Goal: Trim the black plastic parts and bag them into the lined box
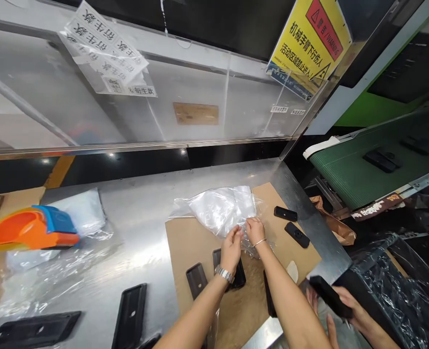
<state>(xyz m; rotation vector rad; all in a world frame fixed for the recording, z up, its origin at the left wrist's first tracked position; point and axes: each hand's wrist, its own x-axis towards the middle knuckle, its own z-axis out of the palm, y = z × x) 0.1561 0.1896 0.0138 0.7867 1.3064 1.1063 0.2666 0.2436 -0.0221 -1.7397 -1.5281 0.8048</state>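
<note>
My left hand (231, 248) and my right hand (255, 231) both pinch the near edge of a clear plastic bag (220, 208) lying on a brown cardboard sheet (185, 242). A watch sits on my left wrist and a thin bracelet on my right. Small black plastic parts lie on the cardboard: one (197, 280) left of my left forearm, one (239, 276) partly under it, and two more, a small one (285, 213) and a longer one (297, 234), to the right of my hands.
Another person's hands (340, 303) at the lower right hold a black part (329, 293). An orange and blue tape dispenser (31, 228) sits at the left on plastic film. Long black trays (129, 315) lie near the front edge. A green conveyor (360, 169) carries black parts at the right.
</note>
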